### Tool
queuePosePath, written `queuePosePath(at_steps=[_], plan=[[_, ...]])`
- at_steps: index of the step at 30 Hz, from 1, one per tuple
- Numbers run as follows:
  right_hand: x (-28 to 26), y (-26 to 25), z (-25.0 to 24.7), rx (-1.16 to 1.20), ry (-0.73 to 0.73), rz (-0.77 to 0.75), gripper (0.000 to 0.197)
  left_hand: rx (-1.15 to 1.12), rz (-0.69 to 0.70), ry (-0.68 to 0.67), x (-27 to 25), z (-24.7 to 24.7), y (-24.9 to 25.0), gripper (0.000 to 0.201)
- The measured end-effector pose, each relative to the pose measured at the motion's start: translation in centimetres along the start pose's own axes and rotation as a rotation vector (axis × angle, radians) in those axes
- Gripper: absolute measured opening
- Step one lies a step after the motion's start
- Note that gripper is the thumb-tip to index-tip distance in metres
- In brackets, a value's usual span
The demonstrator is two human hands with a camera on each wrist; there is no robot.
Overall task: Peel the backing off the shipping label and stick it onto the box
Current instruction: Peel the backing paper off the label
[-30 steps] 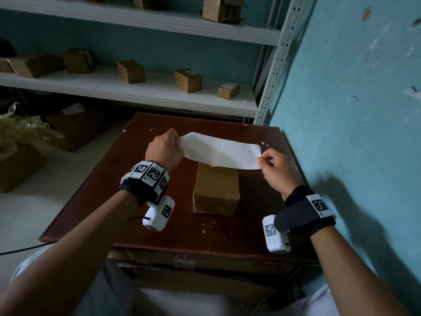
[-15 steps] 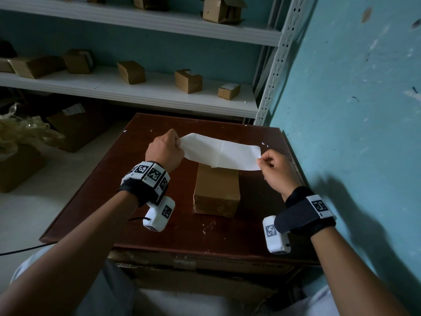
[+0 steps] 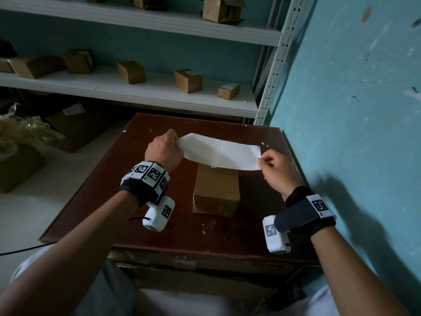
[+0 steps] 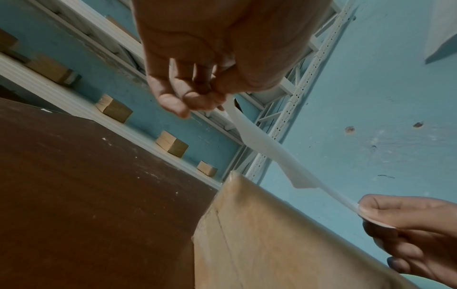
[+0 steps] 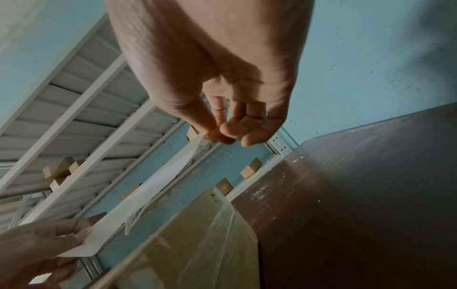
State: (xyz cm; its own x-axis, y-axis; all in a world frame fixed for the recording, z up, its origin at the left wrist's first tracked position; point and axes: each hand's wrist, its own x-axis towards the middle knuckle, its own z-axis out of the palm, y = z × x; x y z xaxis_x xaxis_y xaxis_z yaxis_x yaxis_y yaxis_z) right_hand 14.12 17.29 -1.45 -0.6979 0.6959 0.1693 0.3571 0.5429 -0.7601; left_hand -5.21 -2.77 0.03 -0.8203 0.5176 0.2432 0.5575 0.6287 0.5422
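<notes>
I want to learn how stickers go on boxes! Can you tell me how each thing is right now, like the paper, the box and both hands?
shipping label: held in the air above the box, stretched between both hands, not stuck on yet.
box: lying closed on the brown table, taped, top bare.
left hand: pinches the label's left end.
right hand: pinches the label's right end.
small boxes on shelf: sitting untouched.

Print on the shipping label (image 5: 138, 215) is too blurred to read.
</notes>
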Motion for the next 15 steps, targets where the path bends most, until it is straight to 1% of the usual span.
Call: queuePosePath(at_steps=[8, 15], plan=[[-0.01, 0.11, -0.1, -0.007, -0.001, 0.006, 0.02, -0.003, -0.007, 0.016, -0.13, -0.35, 0.09, 0.012], [0.02, 0.13, -0.13, -0.01, 0.0, 0.005, 0.023, 0.016, -0.013, 0.02, -0.14, -0.35, 0.02, 0.014]])
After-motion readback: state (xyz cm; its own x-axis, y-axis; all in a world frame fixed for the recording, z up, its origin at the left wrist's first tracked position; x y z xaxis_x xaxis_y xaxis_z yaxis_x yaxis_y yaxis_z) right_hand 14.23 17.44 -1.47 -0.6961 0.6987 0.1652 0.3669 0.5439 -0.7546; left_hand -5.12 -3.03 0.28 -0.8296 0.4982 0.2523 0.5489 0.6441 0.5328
